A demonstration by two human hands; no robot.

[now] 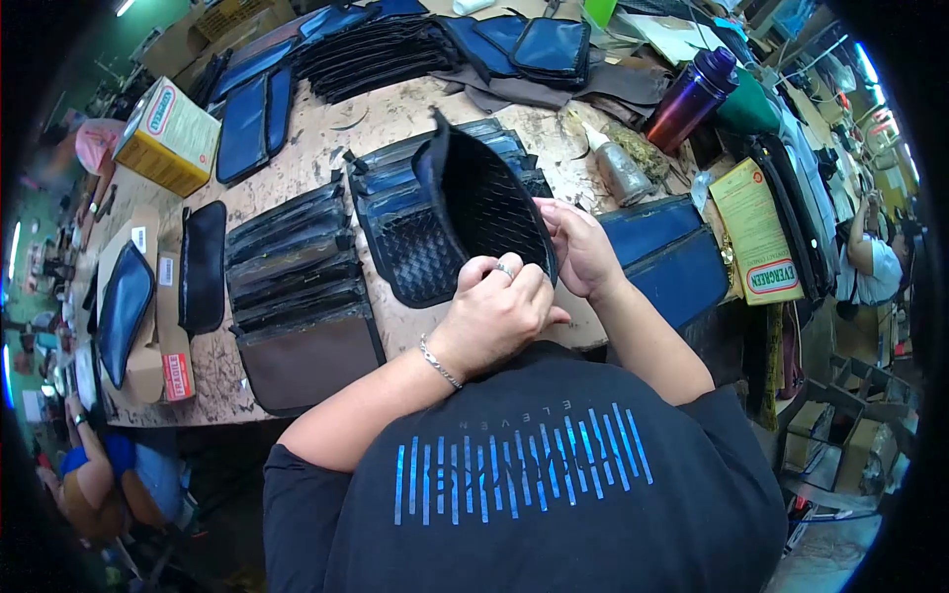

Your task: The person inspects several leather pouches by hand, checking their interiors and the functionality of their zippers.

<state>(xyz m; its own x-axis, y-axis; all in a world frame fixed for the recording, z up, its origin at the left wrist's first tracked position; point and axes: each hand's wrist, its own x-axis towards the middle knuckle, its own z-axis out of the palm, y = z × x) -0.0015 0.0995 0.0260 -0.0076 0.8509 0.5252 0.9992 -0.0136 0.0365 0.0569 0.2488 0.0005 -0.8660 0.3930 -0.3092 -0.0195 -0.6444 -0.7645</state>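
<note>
A black pouch [489,203] with a woven-textured face stands up in front of my chest, its wide mouth gaping and its dark inside showing. My left hand [502,308], with a ring and a chain bracelet, has its fingers curled and pinched at the pouch's near edge. What lies between those fingertips is hidden. On the right side, my right hand [583,249] grips the pouch wall, its thumb and fingers bent around the edge. Beneath the pouch lies a woven-textured black panel [415,262], beside layered black pieces [381,178].
Left are stacked dark pieces [297,267], a yellow-and-white can [170,136] and a cardboard box [148,296]. Right are blue panels [667,257], a glue bottle [621,170], a purple flask [692,99] and a second can [756,227]. Other people sit at both sides.
</note>
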